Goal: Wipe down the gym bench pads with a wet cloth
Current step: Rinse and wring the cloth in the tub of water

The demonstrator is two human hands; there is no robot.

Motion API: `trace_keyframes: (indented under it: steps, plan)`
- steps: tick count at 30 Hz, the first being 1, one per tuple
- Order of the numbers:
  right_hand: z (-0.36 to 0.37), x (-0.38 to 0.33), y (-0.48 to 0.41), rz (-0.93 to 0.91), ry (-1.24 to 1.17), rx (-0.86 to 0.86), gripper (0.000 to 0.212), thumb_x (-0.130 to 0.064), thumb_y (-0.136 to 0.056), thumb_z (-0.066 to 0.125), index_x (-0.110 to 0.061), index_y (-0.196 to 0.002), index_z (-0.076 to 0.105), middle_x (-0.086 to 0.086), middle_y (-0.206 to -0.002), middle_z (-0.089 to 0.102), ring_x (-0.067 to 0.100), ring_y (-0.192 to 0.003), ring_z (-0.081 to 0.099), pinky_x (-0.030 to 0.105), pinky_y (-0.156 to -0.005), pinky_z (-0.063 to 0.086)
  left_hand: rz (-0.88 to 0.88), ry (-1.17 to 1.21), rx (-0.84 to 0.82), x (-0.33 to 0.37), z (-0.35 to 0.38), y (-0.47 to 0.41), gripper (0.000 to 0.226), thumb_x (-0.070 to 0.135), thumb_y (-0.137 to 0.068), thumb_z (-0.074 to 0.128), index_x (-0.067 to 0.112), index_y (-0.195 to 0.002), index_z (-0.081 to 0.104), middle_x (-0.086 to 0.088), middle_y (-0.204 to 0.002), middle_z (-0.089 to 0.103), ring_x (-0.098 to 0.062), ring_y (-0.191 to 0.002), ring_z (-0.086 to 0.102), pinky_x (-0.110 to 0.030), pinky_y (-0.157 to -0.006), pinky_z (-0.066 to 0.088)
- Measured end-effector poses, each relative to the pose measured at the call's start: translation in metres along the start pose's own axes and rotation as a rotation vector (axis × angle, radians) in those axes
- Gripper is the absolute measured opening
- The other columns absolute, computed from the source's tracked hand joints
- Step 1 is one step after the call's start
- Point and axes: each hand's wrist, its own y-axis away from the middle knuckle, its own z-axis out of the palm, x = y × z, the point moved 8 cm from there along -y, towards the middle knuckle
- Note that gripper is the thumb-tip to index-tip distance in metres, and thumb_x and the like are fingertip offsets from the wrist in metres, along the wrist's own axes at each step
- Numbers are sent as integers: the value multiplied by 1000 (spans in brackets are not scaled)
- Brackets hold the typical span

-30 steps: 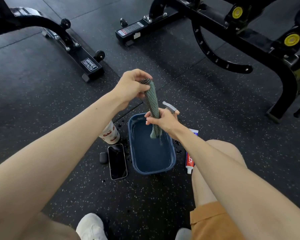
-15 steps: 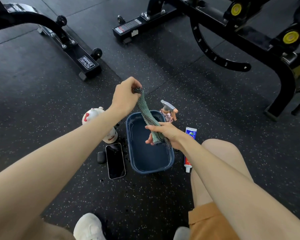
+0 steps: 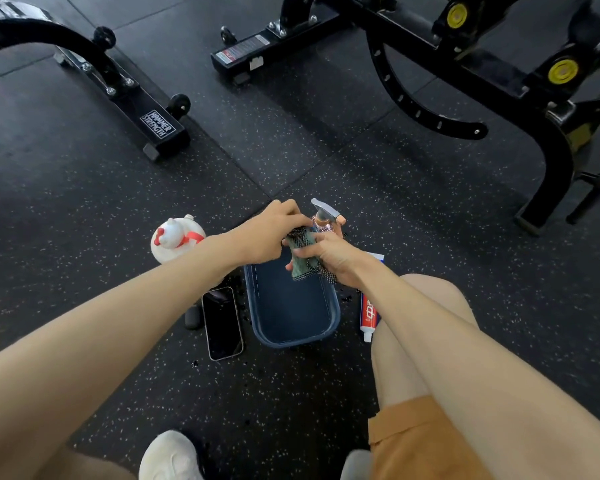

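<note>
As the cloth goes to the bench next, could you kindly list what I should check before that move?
1. Grip on the cloth: left hand and right hand both hold it. Ok.
2. Cloth over the basin, so drips land inside. Ok.
3. Cloth wrung enough. Cannot tell.
4. Phone safe from splashes: it lies beside the basin, with dark spots on the floor nearby. Not ok.
5. Bench pad in sight: only black frames show. Not ok.
</note>
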Motion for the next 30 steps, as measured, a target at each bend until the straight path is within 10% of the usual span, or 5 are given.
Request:
trace_keyframes:
  steps: [5,14,21,25,30]
  plan:
    - [4,-1,0,13,75,-6,12,11,-86,54,5,-93,61,17,-77,69,25,-71,70,29,-67,58,-24,-276,2,6,10,4,44,12,-85,58,16,-127,50,-7,-118,38,-23,-106,37,-30,-64,38]
    - [-10,-3,-4,97,272,25,22,-13,-80,75,-10,-96,61,5,-87,68,18,-82,65,38,-79,56,-164,-46,42,-7,-3,4,30,9,-87,54,12,-115,65,-9,-109,46,-27,-92,52,-41,-77,47]
    - [-9,-7,3,129,488,21,46,-4,-91,57,-16,-127,33,-4,-95,53,15,-66,63,27,-67,42,-259,317,-4,-14,-6,1,23,7,-84,60,11,-107,61,-8,-99,55,-15,-71,52,-23,-60,43]
    - [-1,-9,1,172,731,-72,23,-6,-94,50,-9,-117,50,4,-92,58,14,-79,57,23,-69,41,-294,642,-65,-14,5,3,28,-7,-88,47,8,-107,60,-18,-107,61,-22,-77,61,-29,-68,57]
    - [-1,-6,-5,132,433,-121,36,-5,-80,72,-19,-111,59,-1,-97,65,16,-95,60,36,-84,49,-347,1061,-101,-11,12,5,28,-11,-88,51,2,-112,57,-24,-112,60,-23,-89,64,-35,-80,58]
